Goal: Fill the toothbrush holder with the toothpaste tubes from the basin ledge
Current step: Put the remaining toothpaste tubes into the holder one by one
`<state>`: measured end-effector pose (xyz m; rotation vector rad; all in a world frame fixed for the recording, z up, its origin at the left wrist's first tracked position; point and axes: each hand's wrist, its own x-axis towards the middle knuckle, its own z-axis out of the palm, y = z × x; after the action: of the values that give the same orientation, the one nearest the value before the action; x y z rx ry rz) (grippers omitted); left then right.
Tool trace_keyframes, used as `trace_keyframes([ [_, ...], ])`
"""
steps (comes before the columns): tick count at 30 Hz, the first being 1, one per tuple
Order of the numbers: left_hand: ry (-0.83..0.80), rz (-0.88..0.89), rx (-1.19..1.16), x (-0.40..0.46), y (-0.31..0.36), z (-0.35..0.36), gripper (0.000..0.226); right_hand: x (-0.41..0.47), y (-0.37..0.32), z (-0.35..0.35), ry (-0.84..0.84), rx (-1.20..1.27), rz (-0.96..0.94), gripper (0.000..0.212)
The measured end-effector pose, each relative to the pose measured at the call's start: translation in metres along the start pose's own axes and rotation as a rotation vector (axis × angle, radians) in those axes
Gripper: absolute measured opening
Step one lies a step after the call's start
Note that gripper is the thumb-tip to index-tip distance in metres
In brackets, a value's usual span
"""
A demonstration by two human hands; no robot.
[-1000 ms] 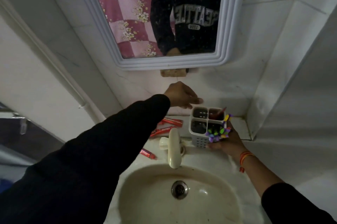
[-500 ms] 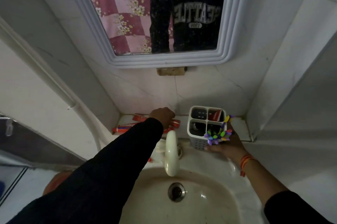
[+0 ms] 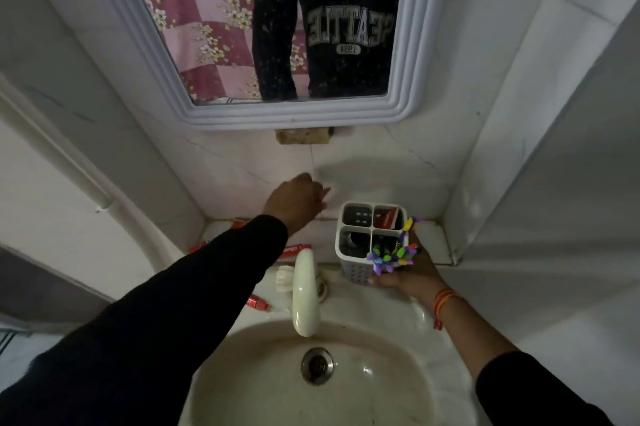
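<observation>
Our left hand (image 3: 298,198) is raised and closed beside the toothbrush holder (image 3: 367,245); we cannot tell whether it grips a tube. Our right hand (image 3: 405,275) clasps the holder's side. One toothpaste tube (image 3: 388,217) stands in a rear compartment; others (image 3: 296,250) lie on the basin ledge (image 3: 433,245). Risk: an off-centre insertion could tip the holder towards the basin (image 3: 311,384).

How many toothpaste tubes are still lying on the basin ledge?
3 show: one tube by the back wall, one beside the tap, one on the rim nearer the bowl. The left sleeve may hide more.
</observation>
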<state>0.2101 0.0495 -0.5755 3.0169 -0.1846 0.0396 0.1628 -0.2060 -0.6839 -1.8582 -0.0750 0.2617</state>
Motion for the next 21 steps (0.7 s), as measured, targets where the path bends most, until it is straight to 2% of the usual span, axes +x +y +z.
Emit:
trace_keyframes([
  [4, 0.355, -0.118, -0.485, -0.016, 0.034, -0.053, 0.029, -0.001, -0.006, 0.0, -0.001, -0.024, -0.014, 0.091],
  [6, 0.393, -0.099, -0.776, -0.017, 0.057, -0.071, 0.025, -0.001, -0.004, -0.001, -0.008, -0.039, -0.018, 0.089],
  [8, 0.309, -0.052, -0.896, -0.016, 0.08, -0.078, 0.028, -0.003, -0.006, -0.002, -0.036, -0.04, 0.003, 0.087],
  [10, 0.209, 0.006, -0.879, -0.015, 0.099, -0.076, 0.03, -0.004, -0.01, -0.002, -0.05, -0.023, 0.068, 0.079],
  [12, 0.172, 0.044, -0.809, -0.013, 0.113, -0.069, 0.033, -0.003, -0.01, -0.002, -0.048, -0.029, 0.047, 0.07],
  [15, 0.136, 0.037, -0.739, -0.008, 0.122, -0.057, 0.04, -0.004, -0.01, -0.004, -0.072, -0.05, 0.114, 0.086],
  [21, 0.065, 0.09, -0.495, 0.0, 0.125, -0.063, 0.044, -0.005, -0.013, -0.003, -0.019, -0.123, -0.002, 0.083],
])
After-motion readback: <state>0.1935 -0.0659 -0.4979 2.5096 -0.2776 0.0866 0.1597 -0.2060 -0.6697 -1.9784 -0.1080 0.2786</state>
